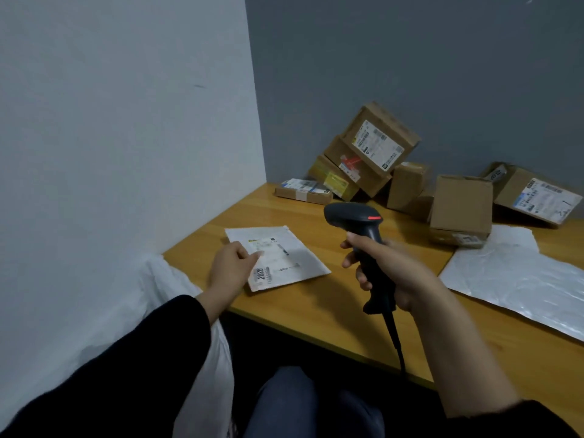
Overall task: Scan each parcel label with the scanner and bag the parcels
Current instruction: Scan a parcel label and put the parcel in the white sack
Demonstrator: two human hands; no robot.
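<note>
The right hand [390, 275] has its grip wrapped tight round the handle of a matte black, pistol-shaped plastic scanner [352, 214], with a red strip on its rounded head and a cord trailing from its base. The left hand [229, 267] rests loosely bent fingers on a flat white paper mailer [297, 259] – label up – on the smooth yellow wooden worktop [316, 314]. Brown cardboard boxes [379, 143] lie heaped in the corner, and a crinkled white plastic sheet [512, 279] lies flat at the right.
</note>
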